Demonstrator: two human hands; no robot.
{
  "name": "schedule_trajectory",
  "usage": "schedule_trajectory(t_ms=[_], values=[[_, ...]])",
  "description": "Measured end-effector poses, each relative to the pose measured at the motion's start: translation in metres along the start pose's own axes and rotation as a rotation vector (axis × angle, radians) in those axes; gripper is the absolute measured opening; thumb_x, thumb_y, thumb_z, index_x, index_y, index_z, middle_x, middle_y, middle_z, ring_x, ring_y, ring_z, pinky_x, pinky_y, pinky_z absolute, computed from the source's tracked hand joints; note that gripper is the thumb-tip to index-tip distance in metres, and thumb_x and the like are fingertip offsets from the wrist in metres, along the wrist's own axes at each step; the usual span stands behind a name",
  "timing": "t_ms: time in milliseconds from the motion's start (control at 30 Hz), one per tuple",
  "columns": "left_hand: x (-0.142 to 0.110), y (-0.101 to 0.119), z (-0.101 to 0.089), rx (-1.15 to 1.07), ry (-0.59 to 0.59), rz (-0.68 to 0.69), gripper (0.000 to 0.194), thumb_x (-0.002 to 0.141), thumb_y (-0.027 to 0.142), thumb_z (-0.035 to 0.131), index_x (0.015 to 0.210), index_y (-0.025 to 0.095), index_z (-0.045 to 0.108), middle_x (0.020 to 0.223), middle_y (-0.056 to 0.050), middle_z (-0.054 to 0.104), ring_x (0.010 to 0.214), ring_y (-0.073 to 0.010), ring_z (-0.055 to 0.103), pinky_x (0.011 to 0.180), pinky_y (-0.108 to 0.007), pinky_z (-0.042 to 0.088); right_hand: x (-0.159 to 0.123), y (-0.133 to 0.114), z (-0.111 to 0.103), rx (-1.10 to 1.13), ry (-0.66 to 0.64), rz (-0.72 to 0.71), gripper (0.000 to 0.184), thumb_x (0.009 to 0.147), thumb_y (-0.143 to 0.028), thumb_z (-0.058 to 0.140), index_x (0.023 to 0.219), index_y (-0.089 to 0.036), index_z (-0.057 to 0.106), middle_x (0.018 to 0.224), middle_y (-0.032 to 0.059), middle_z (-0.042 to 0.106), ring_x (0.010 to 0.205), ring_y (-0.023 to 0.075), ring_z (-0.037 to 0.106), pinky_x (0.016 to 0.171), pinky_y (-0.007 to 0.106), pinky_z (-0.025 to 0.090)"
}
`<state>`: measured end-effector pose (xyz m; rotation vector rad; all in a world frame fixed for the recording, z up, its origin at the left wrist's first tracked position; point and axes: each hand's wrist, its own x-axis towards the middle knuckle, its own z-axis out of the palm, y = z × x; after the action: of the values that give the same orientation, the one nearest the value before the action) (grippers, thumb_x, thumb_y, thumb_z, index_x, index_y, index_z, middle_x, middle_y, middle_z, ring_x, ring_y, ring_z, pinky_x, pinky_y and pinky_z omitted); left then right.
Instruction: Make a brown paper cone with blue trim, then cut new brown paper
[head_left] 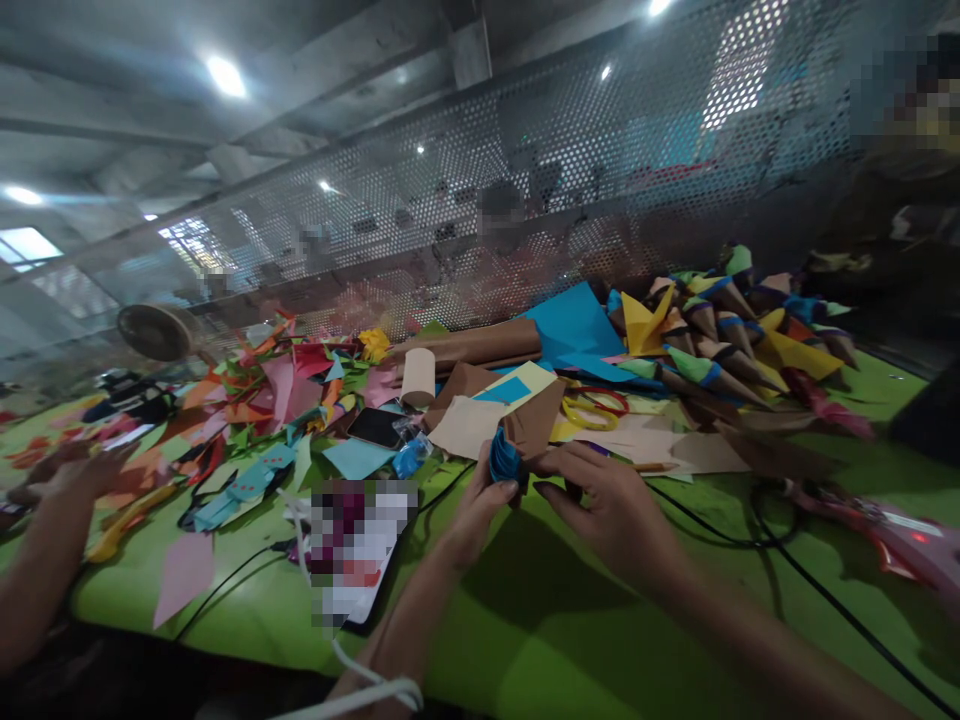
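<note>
My left hand (480, 500) is closed around a blue rolled or pleated paper piece (505, 455), held upright above the green table. Brown paper (541, 410) stands right behind the blue piece; whether the two are joined cannot be told. Close on the right, my right hand (607, 495) has bent fingers, with the fingertips at the lower edge of the brown paper, seemingly pinching it. Just beyond my hands lie a cream sheet (466, 425), a pale yellow sheet (536, 380) with a blue strip (504, 391), and yellow-handled scissors (589, 412).
A pink glue gun (900, 535) and black cable lie right. Paper cones (705, 365) are heaped at back right, coloured scraps (289, 385) at left. A phone (375, 560) with a white cord lies near my left forearm. Another person's hand (71, 475) is far left.
</note>
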<state>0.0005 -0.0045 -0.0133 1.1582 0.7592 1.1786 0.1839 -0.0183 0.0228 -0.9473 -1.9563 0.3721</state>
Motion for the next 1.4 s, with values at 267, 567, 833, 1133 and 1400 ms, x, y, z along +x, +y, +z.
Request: schedule_trajectory(t_ms=[267, 567, 833, 1133, 1400], values=[[0.001, 0.002, 0.0, 0.032, -0.001, 0.045, 0.033, 0.074, 0.035, 0.07, 0.102, 0.019, 0.06, 0.083, 0.0, 0.054, 0.071, -0.0136, 0.044, 0.065, -0.026, 0.037, -0.001, -0.001, 0.001, -0.046, -0.041, -0.027, 0.02, 0.087, -0.01, 0.055, 0.094, -0.022, 0.07, 0.094, 0.0051, 0.07, 0.086, 0.0185, 0.066, 0.073, 0.027, 0.05], [0.0, 0.009, 0.005, 0.089, 0.061, 0.014, 0.032, 0.071, 0.036, 0.069, 0.097, 0.02, 0.061, 0.079, 0.0, 0.054, 0.072, -0.0155, 0.044, 0.066, -0.028, 0.036, -0.001, 0.002, -0.002, -0.031, -0.022, -0.015, 0.019, 0.09, -0.012, 0.054, 0.098, -0.023, 0.067, 0.099, 0.0049, 0.069, 0.089, 0.0192, 0.064, 0.077, 0.029, 0.05], [0.0, 0.005, 0.001, 0.114, 0.059, 0.03, 0.027, 0.074, 0.035, 0.068, 0.097, 0.021, 0.062, 0.083, -0.001, 0.054, 0.073, -0.0154, 0.043, 0.067, -0.027, 0.037, -0.001, -0.002, 0.001, -0.096, -0.07, -0.037, 0.023, 0.086, -0.008, 0.054, 0.095, -0.022, 0.069, 0.098, 0.0053, 0.069, 0.087, 0.0198, 0.066, 0.073, 0.028, 0.05], [0.002, 0.004, -0.001, 0.165, 0.051, 0.033, 0.022, 0.075, 0.037, 0.064, 0.089, 0.021, 0.057, 0.076, 0.0, 0.049, 0.069, -0.0153, 0.042, 0.066, -0.028, 0.036, 0.002, 0.001, -0.007, 0.013, -0.003, 0.03, 0.017, 0.09, -0.016, 0.057, 0.101, -0.023, 0.068, 0.1, 0.0053, 0.07, 0.091, 0.0199, 0.065, 0.078, 0.03, 0.051], [0.001, 0.007, 0.001, 0.222, 0.046, 0.04, 0.028, 0.076, 0.036, 0.061, 0.099, 0.021, 0.057, 0.079, 0.0, 0.051, 0.071, -0.0145, 0.043, 0.067, -0.026, 0.037, -0.031, 0.003, -0.05, -0.226, 0.145, 0.07, 0.015, 0.093, -0.026, 0.054, 0.103, -0.026, 0.066, 0.102, 0.0056, 0.07, 0.093, 0.0213, 0.068, 0.076, 0.03, 0.053]])
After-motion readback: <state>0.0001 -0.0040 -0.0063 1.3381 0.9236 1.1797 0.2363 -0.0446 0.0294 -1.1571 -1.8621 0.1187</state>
